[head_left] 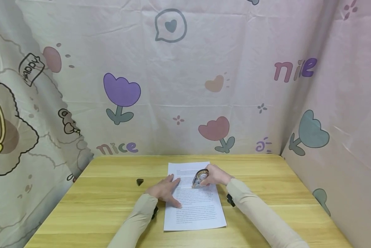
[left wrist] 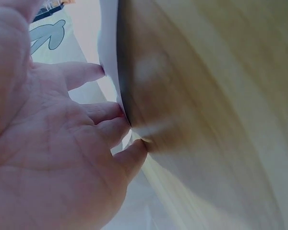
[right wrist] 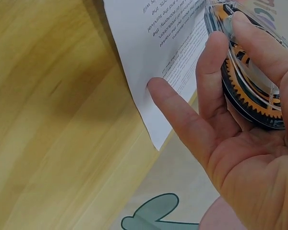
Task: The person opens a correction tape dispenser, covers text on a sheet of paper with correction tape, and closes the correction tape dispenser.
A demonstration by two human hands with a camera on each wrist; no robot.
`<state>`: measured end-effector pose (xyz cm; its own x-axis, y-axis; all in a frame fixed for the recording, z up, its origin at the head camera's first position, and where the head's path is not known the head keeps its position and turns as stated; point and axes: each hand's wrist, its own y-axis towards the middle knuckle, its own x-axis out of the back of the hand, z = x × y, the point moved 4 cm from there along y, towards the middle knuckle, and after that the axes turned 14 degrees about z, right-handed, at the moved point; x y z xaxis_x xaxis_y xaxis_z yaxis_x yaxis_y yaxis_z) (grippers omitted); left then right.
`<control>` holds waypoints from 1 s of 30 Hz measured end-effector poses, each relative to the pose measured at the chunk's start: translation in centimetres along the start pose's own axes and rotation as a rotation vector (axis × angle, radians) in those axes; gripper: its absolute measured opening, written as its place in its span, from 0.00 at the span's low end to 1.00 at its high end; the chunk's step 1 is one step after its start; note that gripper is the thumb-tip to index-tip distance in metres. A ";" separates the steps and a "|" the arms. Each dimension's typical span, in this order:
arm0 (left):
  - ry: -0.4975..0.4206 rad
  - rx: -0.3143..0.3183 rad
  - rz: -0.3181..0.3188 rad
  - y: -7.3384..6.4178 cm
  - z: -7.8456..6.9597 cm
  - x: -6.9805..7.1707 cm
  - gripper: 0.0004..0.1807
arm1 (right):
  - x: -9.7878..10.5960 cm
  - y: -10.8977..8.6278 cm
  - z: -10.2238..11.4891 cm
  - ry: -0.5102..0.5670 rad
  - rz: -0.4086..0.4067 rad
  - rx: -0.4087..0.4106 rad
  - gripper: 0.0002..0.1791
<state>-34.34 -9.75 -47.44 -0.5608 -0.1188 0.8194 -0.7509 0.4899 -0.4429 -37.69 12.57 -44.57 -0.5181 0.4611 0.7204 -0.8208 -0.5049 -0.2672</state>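
Observation:
A printed sheet of paper (head_left: 201, 224) lies on the wooden table. My left hand (head_left: 163, 190) rests on its left side with the fingers spread; in the left wrist view the fingertips of the left hand (left wrist: 53, 139) press at the paper's edge (left wrist: 110, 38). Between thumb and fingers, my right hand (head_left: 217, 175) grips a clear correction tape (head_left: 199, 178) with black and orange gears inside. Its pointed tip is right at the printed lines in the sheet's upper half. In the right wrist view, one fingertip of the right hand (right wrist: 221, 139) touches the paper beside the correction tape (right wrist: 252, 108).
A small dark cap-like piece (head_left: 139, 182) lies on the table (head_left: 111, 206) to the left of the paper. Behind the table's far edge hangs a printed curtain (head_left: 173, 86), and more of it closes off both sides.

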 end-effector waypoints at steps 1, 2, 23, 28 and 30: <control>0.002 0.000 -0.001 0.0 0.0 0.0 0.63 | 0.0 0.0 -0.1 -0.002 0.000 0.002 0.13; 0.002 0.000 -0.002 0.1 0.0 0.0 0.63 | 0.0 0.0 -0.1 0.001 0.000 0.003 0.13; -0.008 0.007 -0.002 0.1 0.1 -0.1 0.63 | 0.2 -0.2 -0.5 0.014 -0.014 0.028 0.26; -0.012 0.010 -0.002 0.1 0.1 -0.2 0.63 | 0.2 -0.4 -0.8 0.000 -0.017 0.013 0.20; -0.010 0.005 0.002 0.1 0.1 -0.1 0.63 | 0.3 -0.5 -0.9 -0.009 -0.018 0.006 0.16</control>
<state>-34.39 -9.71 -47.64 -0.5656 -0.1270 0.8148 -0.7516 0.4859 -0.4460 -37.65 13.63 -44.84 -0.5011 0.4638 0.7306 -0.8285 -0.5008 -0.2504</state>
